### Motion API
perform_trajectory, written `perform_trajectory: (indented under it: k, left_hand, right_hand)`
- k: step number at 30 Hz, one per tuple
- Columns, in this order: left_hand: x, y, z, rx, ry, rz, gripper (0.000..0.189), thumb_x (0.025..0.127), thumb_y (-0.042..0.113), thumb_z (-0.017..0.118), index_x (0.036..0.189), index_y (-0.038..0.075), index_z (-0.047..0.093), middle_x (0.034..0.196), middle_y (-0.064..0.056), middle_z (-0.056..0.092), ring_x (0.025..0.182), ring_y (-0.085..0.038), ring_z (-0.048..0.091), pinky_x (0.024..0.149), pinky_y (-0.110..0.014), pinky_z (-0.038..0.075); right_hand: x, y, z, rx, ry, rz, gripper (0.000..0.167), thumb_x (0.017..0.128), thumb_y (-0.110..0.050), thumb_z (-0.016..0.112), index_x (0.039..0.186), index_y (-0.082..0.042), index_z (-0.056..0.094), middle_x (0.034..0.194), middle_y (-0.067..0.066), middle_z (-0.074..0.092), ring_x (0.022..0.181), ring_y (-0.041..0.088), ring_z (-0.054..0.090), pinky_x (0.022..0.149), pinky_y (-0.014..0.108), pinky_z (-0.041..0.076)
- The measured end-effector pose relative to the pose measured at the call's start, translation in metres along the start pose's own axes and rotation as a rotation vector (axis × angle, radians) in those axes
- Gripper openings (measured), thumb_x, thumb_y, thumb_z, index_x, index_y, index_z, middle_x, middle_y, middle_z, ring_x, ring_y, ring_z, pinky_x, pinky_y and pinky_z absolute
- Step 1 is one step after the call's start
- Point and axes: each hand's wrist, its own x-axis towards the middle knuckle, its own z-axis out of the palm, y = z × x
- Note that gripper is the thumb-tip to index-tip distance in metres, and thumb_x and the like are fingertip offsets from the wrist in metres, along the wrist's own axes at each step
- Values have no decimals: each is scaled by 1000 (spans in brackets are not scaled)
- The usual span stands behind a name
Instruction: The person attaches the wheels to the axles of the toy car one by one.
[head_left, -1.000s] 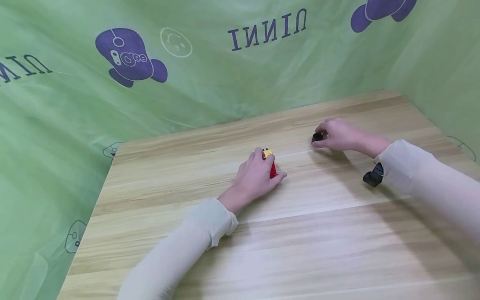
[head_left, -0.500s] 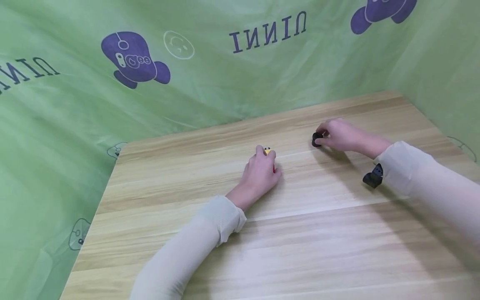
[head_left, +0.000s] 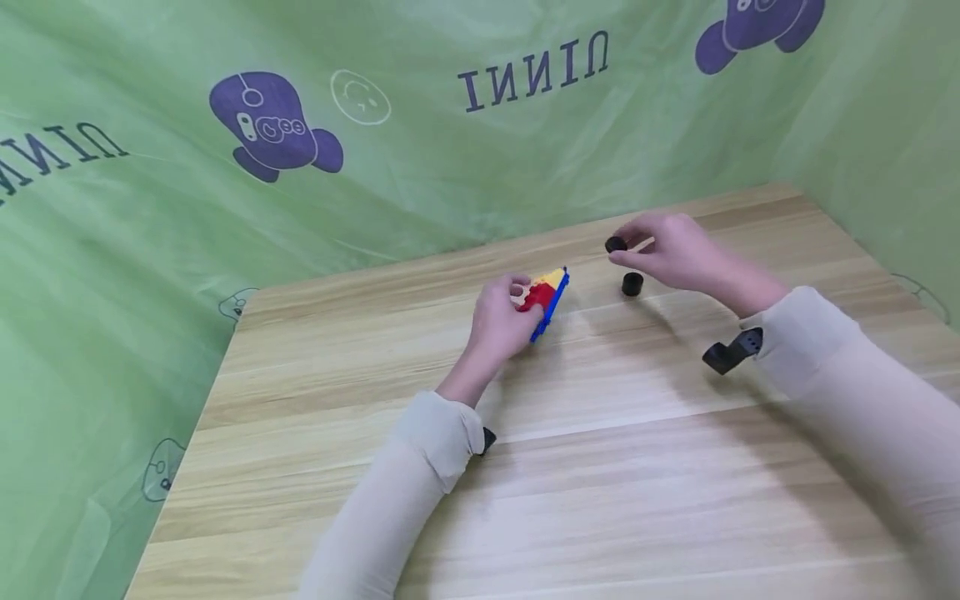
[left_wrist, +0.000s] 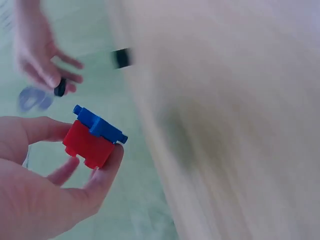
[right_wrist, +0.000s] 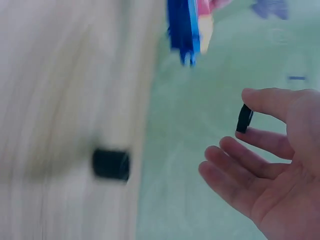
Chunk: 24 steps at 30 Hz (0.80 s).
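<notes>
1 red/yel/blue brick toy [head_left: 540, 298], tilted above tbl [head_left: 600, 475], gripped by L hand [head_left: 501, 317] w/ thumb + fingers. 1 blk disc [head_left: 616, 244] pinched btwn thumb & index of R hand [head_left: 671, 250], also above tbl. 1 blk cyl [head_left: 632, 284] on tbl nr R hand; can't tell if 1 pc or stack. Backdrop [head_left: 420, 175]: inverted letters [head_left: 540, 73] I, N, N, I, U. 2 arms stretched fwd.
</notes>
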Motion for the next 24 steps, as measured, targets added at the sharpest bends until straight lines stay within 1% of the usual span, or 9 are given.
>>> perform_trajectory:
  k: [3,5,7,9,10,13,16,20,24]
  left_hand:
    - [5,7,-3,-285,16,-82,49,92,4,69,138,10,55,125,-13,65,108,-26,67,87,-36,61]
    - [8,13,-5,-457,25,-99,54,92,-2,67,142,9,51,126,-17,65,110,-28,68,89,-37,60]
    - [9,18,-7,-591,29,-102,58,91,-7,65,144,9,48,127,-19,64,113,-29,68,92,-38,59]
    - [8,22,-9,-685,32,-100,59,91,-10,63,146,9,48,128,-21,63,114,-29,67,97,-38,57]
    - [8,24,-10,-714,32,-104,60,91,-10,63,146,9,49,128,-20,63,114,-28,66,98,-38,57]
    - [6,26,-11,-758,29,-113,61,90,-12,63,146,9,50,128,-17,62,112,-24,63,99,-35,56]
    - [4,25,-11,-770,27,-107,62,89,-14,63,146,8,50,127,-14,60,110,-21,60,98,-32,55]
    - [4,23,-10,-783,28,-94,64,88,-15,62,147,5,49,128,-14,60,109,-20,59,96,-30,55]
    - [5,21,-8,-798,12,-103,65,86,-18,61,146,2,49,130,-19,58,106,-19,58,94,-29,55]
  right_hand:
    - [-2,-15,2,109,53,37,37,96,-23,69,124,2,67,117,24,70,104,41,71,90,53,56]
    - [-2,-26,3,160,87,49,40,96,-26,70,125,1,66,119,23,69,106,41,70,92,53,56]
    - [0,-36,5,206,118,48,42,95,-27,71,127,0,65,121,22,68,108,40,69,94,52,56]
    - [2,-46,9,243,151,38,42,94,-26,72,127,0,65,123,20,67,110,37,69,95,49,56]
    - [3,-50,11,261,173,30,41,94,-25,73,126,0,66,123,19,67,110,35,69,95,45,57]
    - [6,-60,21,327,258,-14,37,91,-19,76,121,1,68,120,16,66,107,29,69,91,29,59]
    - [8,-68,30,378,357,-100,34,87,-13,80,115,4,69,113,16,67,98,23,70,84,18,58]
    - [10,-73,38,393,436,-207,33,83,-9,82,110,6,70,107,16,66,94,19,70,82,20,59]
    - [11,-72,43,386,446,-214,32,82,-10,84,107,6,70,106,15,66,94,22,70,80,22,60]
